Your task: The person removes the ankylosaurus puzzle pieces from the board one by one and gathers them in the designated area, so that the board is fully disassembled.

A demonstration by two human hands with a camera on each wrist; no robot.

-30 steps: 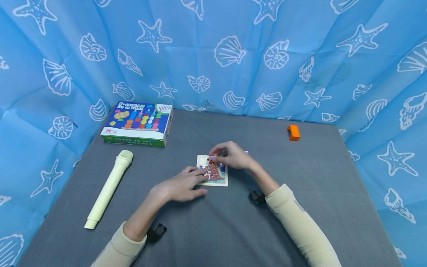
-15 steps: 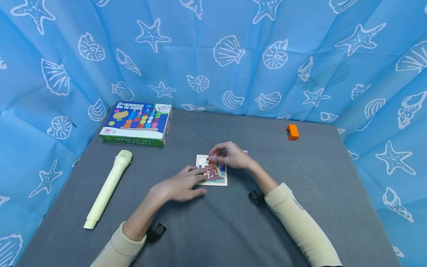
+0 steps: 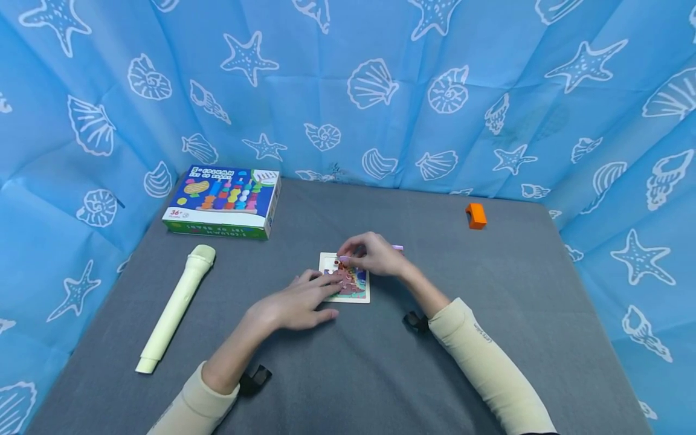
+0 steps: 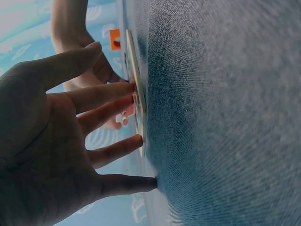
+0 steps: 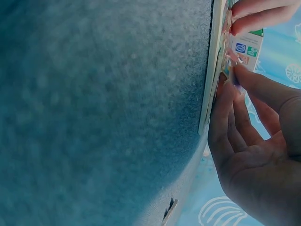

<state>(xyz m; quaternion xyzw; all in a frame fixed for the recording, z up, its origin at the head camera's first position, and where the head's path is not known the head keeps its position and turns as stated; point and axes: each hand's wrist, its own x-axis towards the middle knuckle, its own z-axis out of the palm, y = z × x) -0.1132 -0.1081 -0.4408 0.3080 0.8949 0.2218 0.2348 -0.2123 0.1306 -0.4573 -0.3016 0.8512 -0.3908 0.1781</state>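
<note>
A small jigsaw puzzle (image 3: 350,287) with a colourful picture lies in a pale frame (image 3: 356,301) near the table's middle. My left hand (image 3: 296,302) rests its straight, spread fingertips on the puzzle's left side; the left wrist view shows one finger (image 4: 129,183) reaching past the frame to the cloth. Over the puzzle's upper part, my right hand (image 3: 375,255) pinches a puzzle piece (image 5: 233,76) between thumb and index finger, close above the board. The held piece's picture is mostly covered by the fingers. A pink-edged flat piece (image 3: 399,248) shows just behind the right hand.
A boxed bead toy (image 3: 223,202) lies at the back left, with a pale yellow toy microphone (image 3: 176,308) in front of it. An orange block (image 3: 476,215) sits at the back right. A blue shell-print curtain (image 3: 348,90) borders the grey tabletop (image 3: 370,374).
My right hand has shifted slightly left over the puzzle, still pinching the piece. The left fingertips have slid a little to the right across the picture.
</note>
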